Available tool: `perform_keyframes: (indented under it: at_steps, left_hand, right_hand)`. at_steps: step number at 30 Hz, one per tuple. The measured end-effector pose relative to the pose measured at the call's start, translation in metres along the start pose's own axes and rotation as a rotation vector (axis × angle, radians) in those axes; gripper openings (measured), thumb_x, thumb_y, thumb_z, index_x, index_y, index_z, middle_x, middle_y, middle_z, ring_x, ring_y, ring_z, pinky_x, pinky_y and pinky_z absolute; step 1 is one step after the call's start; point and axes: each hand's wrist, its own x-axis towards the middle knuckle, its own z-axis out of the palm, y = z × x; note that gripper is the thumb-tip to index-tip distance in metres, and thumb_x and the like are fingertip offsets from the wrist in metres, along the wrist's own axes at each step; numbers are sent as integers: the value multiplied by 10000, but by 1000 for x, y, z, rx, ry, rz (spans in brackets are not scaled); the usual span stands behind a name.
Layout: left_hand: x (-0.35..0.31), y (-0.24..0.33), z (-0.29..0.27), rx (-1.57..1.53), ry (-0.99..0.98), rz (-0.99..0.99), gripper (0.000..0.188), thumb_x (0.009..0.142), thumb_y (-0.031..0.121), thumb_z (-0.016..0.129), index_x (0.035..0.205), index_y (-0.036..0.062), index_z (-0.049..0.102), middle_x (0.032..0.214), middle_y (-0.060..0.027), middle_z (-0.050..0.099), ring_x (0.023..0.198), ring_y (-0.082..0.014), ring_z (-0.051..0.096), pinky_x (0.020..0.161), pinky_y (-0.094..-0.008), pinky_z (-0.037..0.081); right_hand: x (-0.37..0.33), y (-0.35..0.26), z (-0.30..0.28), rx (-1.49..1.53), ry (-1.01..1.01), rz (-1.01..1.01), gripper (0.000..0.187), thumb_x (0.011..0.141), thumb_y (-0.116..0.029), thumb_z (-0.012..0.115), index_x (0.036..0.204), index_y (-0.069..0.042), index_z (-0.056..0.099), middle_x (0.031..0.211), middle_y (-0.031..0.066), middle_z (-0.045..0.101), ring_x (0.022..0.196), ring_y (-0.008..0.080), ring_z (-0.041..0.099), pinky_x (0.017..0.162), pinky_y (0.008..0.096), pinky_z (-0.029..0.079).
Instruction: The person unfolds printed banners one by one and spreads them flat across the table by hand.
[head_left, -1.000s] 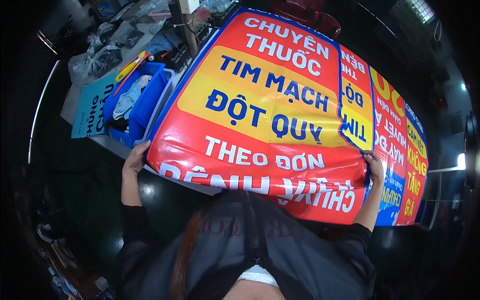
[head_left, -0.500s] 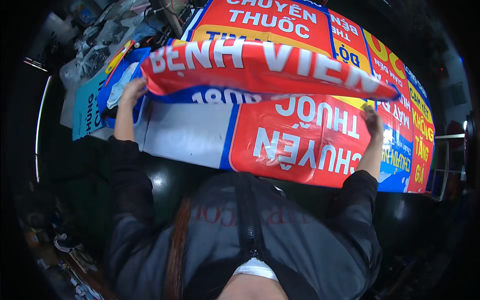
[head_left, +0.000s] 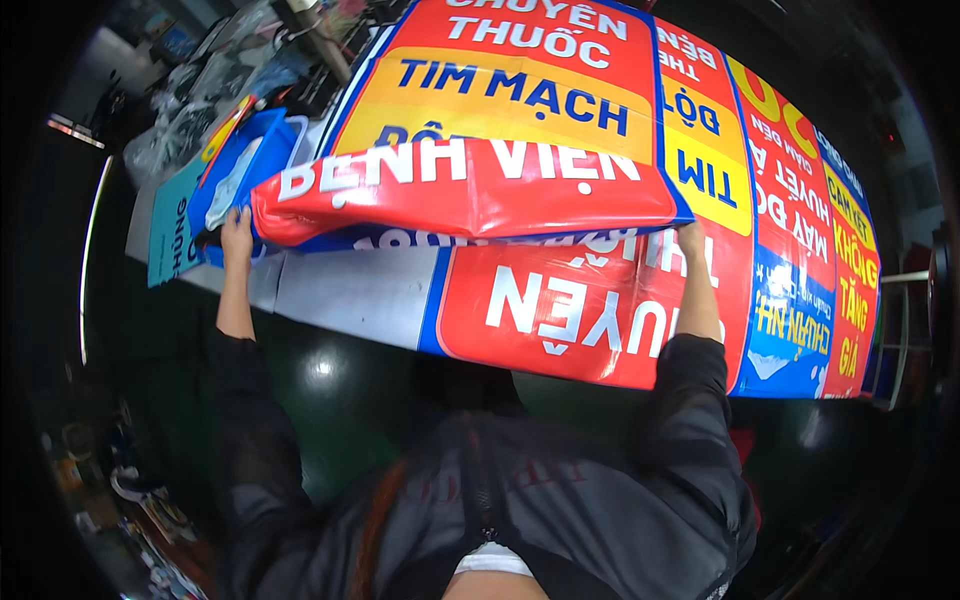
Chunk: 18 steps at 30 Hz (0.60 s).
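Note:
A red and blue vinyl banner with white lettering lies folded in a long strip, stretched crosswise in front of me. My left hand pinches its left end, right beside the blue plastic bin. At the opposite end my right hand grips the lower right corner, fingers closed on the edge. Under the strip spreads a large printed banner sheet in red, yellow and blue. Part of that sheet is hidden by the strip.
White cloth or paper and a yellow-handled tool sit at the bin. A teal printed sheet lies left of it. Clear plastic bags pile up at the far left. The white tabletop shows near its front edge.
The strip came down toward me from a raised, billowing position and now lies flatter. My right hand shifted left onto its corner; my left hand moved slightly nearer and left.

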Motion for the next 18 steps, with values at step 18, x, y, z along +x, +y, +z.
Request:
perform_keyframes:
  at_steps: [18]
  left_hand:
    - [-86, -71, -202, -1001, -1003, -189, 440, 804, 149, 553, 1183, -30, 420, 1133, -110, 524, 1015, -179, 533, 836, -315, 457]
  right_hand:
    - [-453, -136, -161, 957, 71, 697, 734, 817, -589, 367, 1184, 44, 423, 1140, 141, 514, 1020, 197, 510, 875, 306, 397]
